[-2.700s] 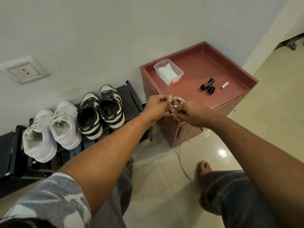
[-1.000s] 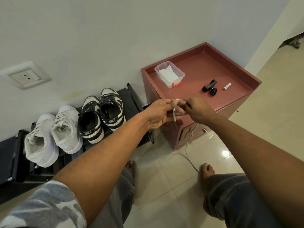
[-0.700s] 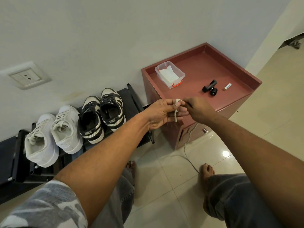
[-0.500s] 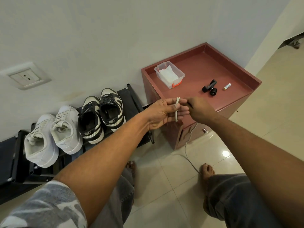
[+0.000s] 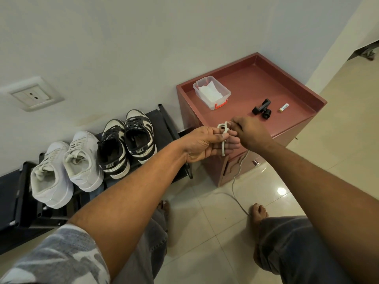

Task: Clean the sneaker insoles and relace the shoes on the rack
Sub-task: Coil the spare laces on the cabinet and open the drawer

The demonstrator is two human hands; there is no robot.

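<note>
A white shoelace [image 5: 224, 138] is looped around the fingers of my left hand [image 5: 207, 143], whose thumb presses it down. My right hand [image 5: 249, 133] pinches the lace right beside the left fingertips. The loose end hangs down past the cabinet front and trails onto the floor tiles by my right foot. On the black shoe rack [image 5: 164, 124] stand a pair of white sneakers [image 5: 67, 165] and a pair of black-and-white sneakers [image 5: 127, 144], heels toward me.
A red cabinet [image 5: 283, 119] stands right of the rack, under my hands. On its top lie a clear plastic box with white wipes [image 5: 211, 94], a small black clamp [image 5: 262, 108] and a battery [image 5: 284, 107]. A wall socket [image 5: 32, 96] sits on the left.
The lace has been wound further around my left fingers, with a small loop now standing above them. Both hands stay in front of the cabinet.
</note>
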